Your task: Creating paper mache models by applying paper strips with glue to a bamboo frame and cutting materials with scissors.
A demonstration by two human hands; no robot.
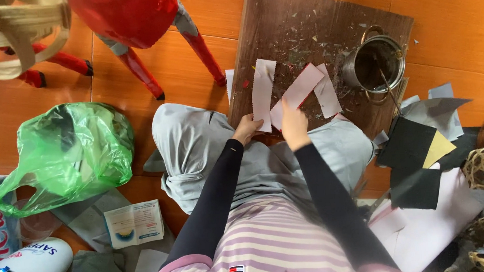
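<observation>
So I'm sitting on the floor looking straight down, both arms in black sleeves stretched forward from the bottom of the frame toward the middle. My left hand (246,129) is curled, fingers pinched on the bottom edge of a whitish paper strip (263,92) that runs upward from it. My right hand (294,126) is just beside it, knuckles up, fingers folded down onto the lower end of a second strip with a red edge (300,88), which slants up to the right. I can't really tell if that hand grips it or only presses it down. A third strip (327,94) lies just right of that one, not touched.

All three strips sit on a dark wooden board (280,21) in the upper middle, covered in little scraps. A small metal pot (375,63) stands on the board's right side. My knees in grey fabric are right under my hands.

Off to the left there's a green plastic bag (66,152), red stool legs (137,67) above it, and at the right a pile of black and yellow paper sheets (414,153).
</observation>
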